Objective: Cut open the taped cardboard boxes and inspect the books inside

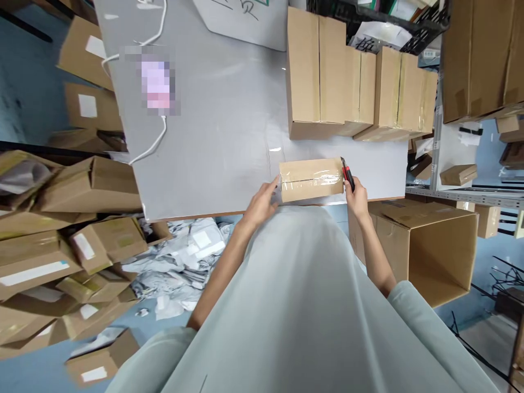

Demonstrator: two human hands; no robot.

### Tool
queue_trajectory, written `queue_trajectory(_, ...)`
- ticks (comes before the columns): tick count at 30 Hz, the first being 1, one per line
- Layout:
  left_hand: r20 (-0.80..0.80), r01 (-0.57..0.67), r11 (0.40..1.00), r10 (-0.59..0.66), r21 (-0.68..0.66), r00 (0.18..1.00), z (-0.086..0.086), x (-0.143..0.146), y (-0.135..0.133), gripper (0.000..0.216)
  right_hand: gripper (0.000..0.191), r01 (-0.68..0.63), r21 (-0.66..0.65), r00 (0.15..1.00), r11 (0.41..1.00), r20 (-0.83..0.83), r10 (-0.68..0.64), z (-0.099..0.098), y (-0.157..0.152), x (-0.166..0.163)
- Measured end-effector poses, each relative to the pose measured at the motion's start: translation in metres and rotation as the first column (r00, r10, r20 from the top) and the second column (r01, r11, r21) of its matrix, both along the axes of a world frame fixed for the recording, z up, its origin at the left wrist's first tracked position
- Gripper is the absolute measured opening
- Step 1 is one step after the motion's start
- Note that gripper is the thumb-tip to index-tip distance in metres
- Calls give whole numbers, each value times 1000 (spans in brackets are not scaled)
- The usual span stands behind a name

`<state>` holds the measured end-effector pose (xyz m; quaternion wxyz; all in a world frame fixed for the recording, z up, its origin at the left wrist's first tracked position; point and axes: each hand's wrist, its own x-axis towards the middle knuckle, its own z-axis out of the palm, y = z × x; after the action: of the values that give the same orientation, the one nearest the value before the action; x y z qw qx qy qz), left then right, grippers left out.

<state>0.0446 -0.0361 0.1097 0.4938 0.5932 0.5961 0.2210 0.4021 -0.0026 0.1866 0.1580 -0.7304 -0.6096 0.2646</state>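
Observation:
A small brown cardboard box [311,180], sealed with clear tape, lies near the front edge of the grey-white table [221,136]. A narrow dark line runs along part of its top seam. My left hand [262,203] is at the left end of this box, its fingers stretched out and seeming to touch the end. Wrapped in my right hand [357,199] is a red and black box cutter [347,176], its tip at the box's right end. Whether the blade is cutting the tape there I cannot tell.
Several closed cartons [317,76] stand at the table's back right, before a black crate [393,22]. A blurred-out device [156,84] with a white cable lies left. Opened boxes [90,185] and grey plastic bags [184,256] fill the lower left. A large open carton [442,245] sits right.

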Motion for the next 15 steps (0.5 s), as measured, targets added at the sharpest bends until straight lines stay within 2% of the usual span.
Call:
queue_trajectory(3,54,-141,990,139,24,989,6,-15,2,79,51,-82,74,995,994,68,77,18,-2,-10)
queue_trajectory(5,121,-238,971,233,28,965,10,-18,5,77,48,-208,60,976,976,72,204,32,-3,-23)
queue_trajectory(7,194,-306,952,298,13,935,14,-15,9,77,45,-353,-23,933,935,64,354,44,-2,-39)
queue_trajectory(10,235,-339,941,334,-18,913,19,-8,13,77,44,-502,-164,851,849,83,519,56,4,-62)
queue_trajectory(15,248,-360,932,356,-33,901,27,-5,12,77,46,-579,-287,765,763,132,630,65,17,-84)
